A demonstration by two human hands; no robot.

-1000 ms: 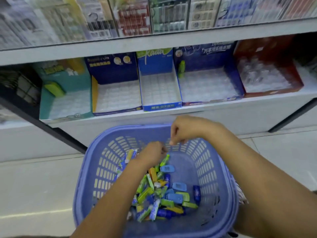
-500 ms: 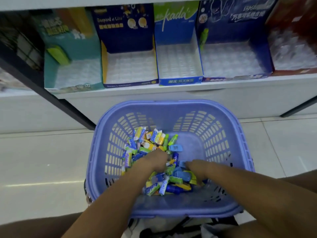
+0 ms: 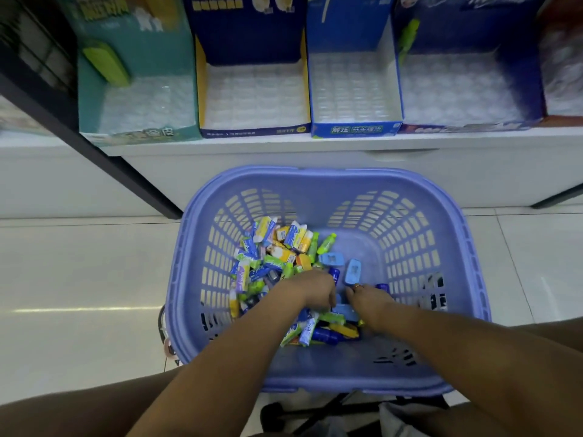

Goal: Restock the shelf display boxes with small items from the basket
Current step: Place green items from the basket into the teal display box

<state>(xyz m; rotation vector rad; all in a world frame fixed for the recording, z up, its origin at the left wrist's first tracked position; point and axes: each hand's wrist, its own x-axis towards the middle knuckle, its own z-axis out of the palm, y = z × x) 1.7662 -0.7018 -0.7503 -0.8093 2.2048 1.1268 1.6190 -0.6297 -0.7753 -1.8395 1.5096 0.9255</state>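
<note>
Your left grip and right grip rest among the small items on the basket floor, hold indiscernible; the light-blue item lies just beyond the right grip, long axis toward the far rim.

Slotted plastic basket on glossy floor tiles.

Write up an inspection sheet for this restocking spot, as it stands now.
Surface: pale tiled floor; white shelf above it.
Job's things: purple basket holds a pile of small items; display boxes on the shelf, trays mostly unfilled.
Clutter: dark frame, partly hidden, under the basket.
Hands: left hand and right hand both down in the pile; grip hidden.
Cables: nothing seen.
Surroundings: black slanted post at left.
</note>
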